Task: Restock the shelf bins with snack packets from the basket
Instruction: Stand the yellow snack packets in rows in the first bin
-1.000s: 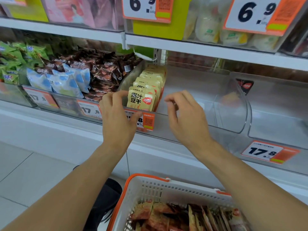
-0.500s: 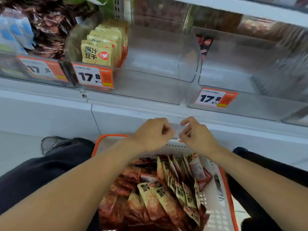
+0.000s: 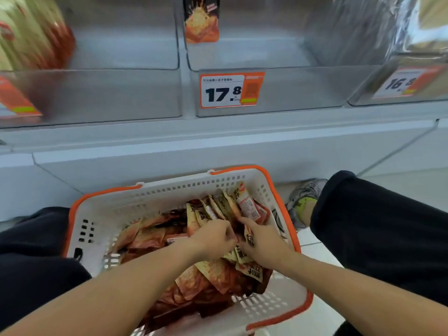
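Along the top of the view runs the white shelf, carrying clear plastic bins side by side. The middle bin holds a single orange-and-black packet standing upright against its back wall, and its front bears a price tag reading 17.8. The bin to its left has a blurred stack of yellow-and-red packets at its far left end. The bin on the right carries a tag reading 16.8.

Below the shelf, on the floor between the person's dark-trousered knees, sits the white basket with an orange rim. It is filled with snack packets, mostly reddish-brown ones lying flat, with a row of tan ones standing on edge toward the far right corner.

Both hands are down in the basket, close together. The left hand has its fingers curled around the standing tan packets. The right hand curls in from the other side, its thumb and fingers pinching the same cluster. A grey shoe shows beside the basket's right edge.
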The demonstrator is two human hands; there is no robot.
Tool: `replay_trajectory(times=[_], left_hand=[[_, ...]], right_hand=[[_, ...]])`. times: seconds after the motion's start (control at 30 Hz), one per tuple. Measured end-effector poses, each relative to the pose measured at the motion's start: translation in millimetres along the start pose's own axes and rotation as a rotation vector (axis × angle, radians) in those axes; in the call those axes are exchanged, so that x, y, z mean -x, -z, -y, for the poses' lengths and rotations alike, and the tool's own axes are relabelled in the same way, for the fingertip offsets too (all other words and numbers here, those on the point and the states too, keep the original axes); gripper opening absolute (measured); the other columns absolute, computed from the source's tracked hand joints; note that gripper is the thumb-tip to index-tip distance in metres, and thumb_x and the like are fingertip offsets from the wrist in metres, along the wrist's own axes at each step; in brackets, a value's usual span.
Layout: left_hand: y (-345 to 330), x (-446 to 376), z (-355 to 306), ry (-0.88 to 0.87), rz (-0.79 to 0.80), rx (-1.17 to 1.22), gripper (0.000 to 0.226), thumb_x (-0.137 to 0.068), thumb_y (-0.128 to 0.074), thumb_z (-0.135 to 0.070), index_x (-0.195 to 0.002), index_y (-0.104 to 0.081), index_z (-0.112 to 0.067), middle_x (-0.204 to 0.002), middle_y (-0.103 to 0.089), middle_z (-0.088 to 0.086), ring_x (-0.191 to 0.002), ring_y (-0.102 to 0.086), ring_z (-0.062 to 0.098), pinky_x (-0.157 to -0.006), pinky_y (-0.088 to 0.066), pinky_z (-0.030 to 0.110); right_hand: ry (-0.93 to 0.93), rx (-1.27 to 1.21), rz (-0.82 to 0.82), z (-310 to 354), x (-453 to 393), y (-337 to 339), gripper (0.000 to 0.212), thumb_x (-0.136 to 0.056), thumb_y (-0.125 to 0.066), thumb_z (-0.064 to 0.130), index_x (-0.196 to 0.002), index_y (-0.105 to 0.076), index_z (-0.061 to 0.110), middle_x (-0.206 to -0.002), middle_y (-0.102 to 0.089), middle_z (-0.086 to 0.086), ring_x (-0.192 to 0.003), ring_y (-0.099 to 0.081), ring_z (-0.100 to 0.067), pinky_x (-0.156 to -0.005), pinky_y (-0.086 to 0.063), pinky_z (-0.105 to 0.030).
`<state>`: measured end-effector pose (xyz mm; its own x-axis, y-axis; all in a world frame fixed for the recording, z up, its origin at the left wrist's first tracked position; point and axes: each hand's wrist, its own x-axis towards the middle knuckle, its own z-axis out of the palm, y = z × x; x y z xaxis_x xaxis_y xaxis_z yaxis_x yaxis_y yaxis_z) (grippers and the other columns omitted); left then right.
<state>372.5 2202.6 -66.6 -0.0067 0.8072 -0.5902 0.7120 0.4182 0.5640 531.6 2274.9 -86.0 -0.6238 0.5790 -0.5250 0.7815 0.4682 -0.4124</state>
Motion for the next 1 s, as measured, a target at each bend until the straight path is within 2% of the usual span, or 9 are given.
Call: replay_trajectory(times=[0.13,0.23,0.3,0.4,0.5,0.63,0.73,0.83,1.0], left_hand=[[-10,-6,-2,0.029,0.065,0.024,0.026,-0.095,-0.059,-0.031,-0.116,-0.057,-0.015,-0.099,-0.061,-0.002,-0.078,-0.056,0.010,-0.057,-0.042,0.021],[-6,-7,-9,0.037,0.042,-0.015,0.039,-0.090,-0.065,-0.046,-0.113,-0.055,-0.017,-0.095,-0.063,-0.001,-0.080,-0.059,0.014,-0.064,-0.049,0.031],[1,-5,-19,-0.016,-0.032,-0.127,0.047,-0.081,-0.067,-0.062,-0.095,-0.052,-0.020,-0.083,-0.052,-0.005,-0.075,-0.053,0.016,-0.062,-0.044,0.034],[17,1,-35,-0.104,-0.115,-0.184,0.049,-0.076,-0.065,-0.069,-0.089,-0.044,-0.027,-0.086,-0.043,-0.006,-0.083,-0.050,0.020,-0.067,-0.046,0.038],[38,9,-42,-0.153,-0.279,-0.197,0.025,-0.088,-0.065,-0.046,-0.096,-0.064,-0.023,-0.091,-0.061,-0.005,-0.086,-0.058,0.017,-0.073,-0.050,0.035],[70,19,-37,-0.128,-0.342,-0.050,0.012,-0.096,-0.063,-0.033,-0.097,-0.071,-0.024,-0.088,-0.074,-0.006,-0.076,-0.069,0.012,-0.073,-0.055,0.037],[95,29,-34,-0.123,-0.299,0.132,0.017,-0.095,-0.064,-0.020,-0.105,-0.072,-0.033,-0.100,-0.074,-0.012,-0.085,-0.069,0.003,-0.081,-0.056,0.031],[121,49,-37,-0.174,-0.253,0.185,0.020,-0.099,-0.059,-0.016,-0.104,-0.070,-0.033,-0.099,-0.073,-0.019,-0.086,-0.065,-0.006,-0.081,-0.051,0.022],[151,86,-45,-0.257,-0.371,0.259,0.017,-0.101,-0.054,-0.020,-0.110,-0.066,-0.027,-0.105,-0.073,-0.017,-0.099,-0.067,0.001,-0.091,-0.052,0.029]], right_hand=[[-0.078,-0.151,-0.009,5,4,21,0.055,-0.092,-0.061,0.026,-0.144,-0.045,0.024,-0.133,-0.059,-0.003,-0.120,-0.057,-0.023,-0.088,-0.042,-0.021],[-0.151,-0.326,-0.029,5,-1,44,0.045,-0.090,-0.061,0.019,-0.134,-0.054,0.024,-0.117,-0.066,-0.004,-0.097,-0.065,-0.021,-0.078,-0.054,-0.025],[-0.221,-0.600,-0.035,7,-3,61,0.044,-0.090,-0.059,0.014,-0.133,-0.057,0.021,-0.116,-0.068,-0.008,-0.081,-0.071,-0.020,-0.067,-0.060,-0.031],[-0.308,-0.969,0.025,14,-2,88,0.042,-0.091,-0.054,0.003,-0.130,-0.058,0.017,-0.108,-0.072,-0.014,-0.078,-0.075,-0.030,-0.074,-0.062,-0.042],[-0.270,-1.140,0.105,24,4,112,0.028,-0.096,-0.054,0.001,-0.122,-0.061,0.002,-0.114,-0.068,-0.025,-0.086,-0.074,-0.028,-0.077,-0.062,-0.036],[-0.188,-1.085,0.122,37,12,142,0.029,-0.103,-0.053,0.025,-0.121,-0.062,0.003,-0.114,-0.066,-0.026,-0.097,-0.071,-0.031,-0.081,-0.061,-0.031],[-0.056,-0.671,0.038,47,20,167,0.028,-0.099,-0.058,0.036,-0.117,-0.066,0.016,-0.099,-0.070,-0.009,-0.090,-0.070,-0.022,-0.083,-0.060,-0.035],[0.075,-0.268,-0.090,62,28,191,0.023,-0.093,-0.063,0.046,-0.107,-0.070,0.030,-0.098,-0.067,0.010,-0.090,-0.063,-0.005,-0.081,-0.049,-0.025],[0.245,-0.390,-0.118,92,40,211,0.017,-0.092,-0.069,0.036,-0.100,-0.069,0.021,-0.102,-0.070,0.009,-0.088,-0.069,-0.010,-0.084,-0.057,-0.031]])
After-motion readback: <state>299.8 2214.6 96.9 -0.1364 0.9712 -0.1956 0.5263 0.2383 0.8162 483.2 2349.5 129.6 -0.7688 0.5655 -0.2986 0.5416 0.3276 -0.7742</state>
